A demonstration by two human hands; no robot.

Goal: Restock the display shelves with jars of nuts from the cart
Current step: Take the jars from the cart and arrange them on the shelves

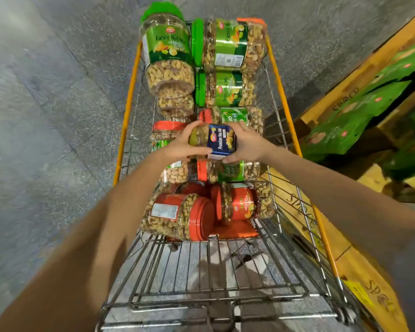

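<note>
head view: two grips hold one blue-labelled jar [219,140] over the cart [128,109].
the left grip [180,142] wraps the jar's 9 o'clock end and the right grip [243,146] clasps its 3 o'clock end, fingers curled round it; the jar lies on its side at mid-frame, above the other jars in the basket. at 12 o'clock sit green-lidded jars [169,56], one upright on top; at 6 o'clock lie red-lidded jars [180,216] on their sides. at 3 o'clock, just beside the cart, a yellow wooden shelf [326,104] carries green bags [345,125]. grey floor [46,116] at 9 o'clock.
</note>
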